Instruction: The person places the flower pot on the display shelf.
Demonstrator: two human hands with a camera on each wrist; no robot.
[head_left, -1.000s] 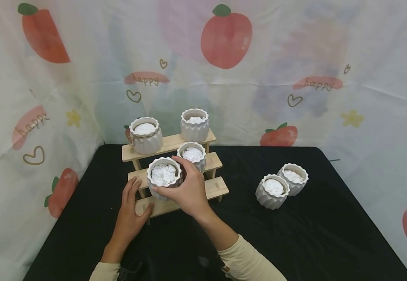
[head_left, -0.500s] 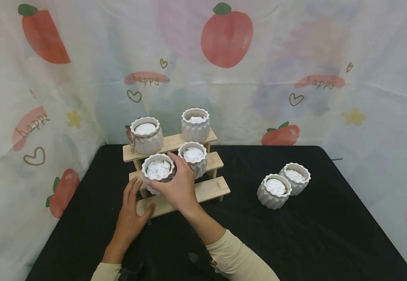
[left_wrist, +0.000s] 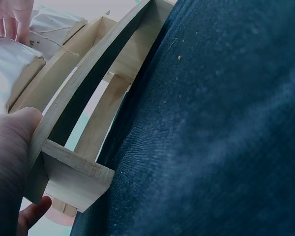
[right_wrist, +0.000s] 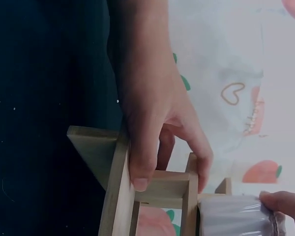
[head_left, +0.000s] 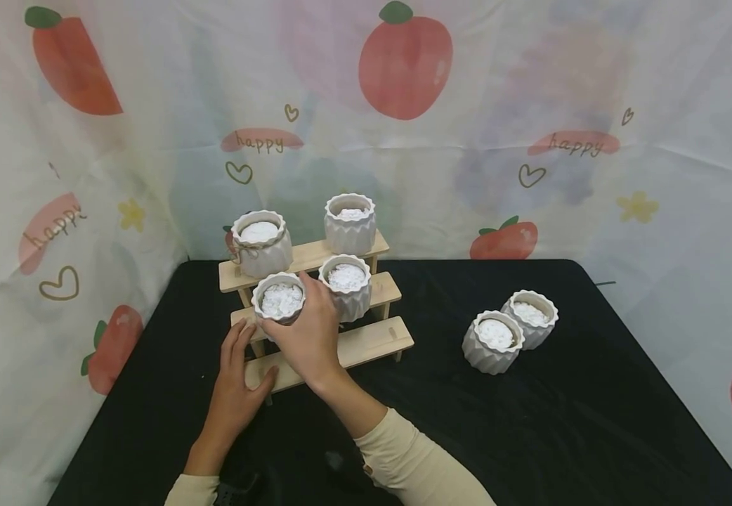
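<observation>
My right hand (head_left: pixel 309 337) grips a white ridged ceramic pot (head_left: pixel 280 301) with white filling, thumb in front and fingers on its right side. This pot (right_wrist: pixel 236 216) is at the left of the middle step of a three-step wooden stand (head_left: pixel 375 339), its base on or very close to the board. At the stand's left end, my left hand (head_left: pixel 236 383) holds the frame, thumb on the lowest step and fingers by the middle one. A similar pot (head_left: pixel 348 292) stands on the middle step's right side.
On the top step are a pot with twine round its neck (head_left: pixel 263 246) and another pot (head_left: pixel 350 228). Two more pots, a nearer one (head_left: pixel 492 344) and a farther one (head_left: pixel 532 320), stand touching at right on the black tablecloth (head_left: pixel 562 429). A printed curtain (head_left: pixel 416 176) hangs behind.
My right hand has carried the pot leftward and slightly back along the middle step, away from the neighbouring pot. The left hand stays on the stand.
</observation>
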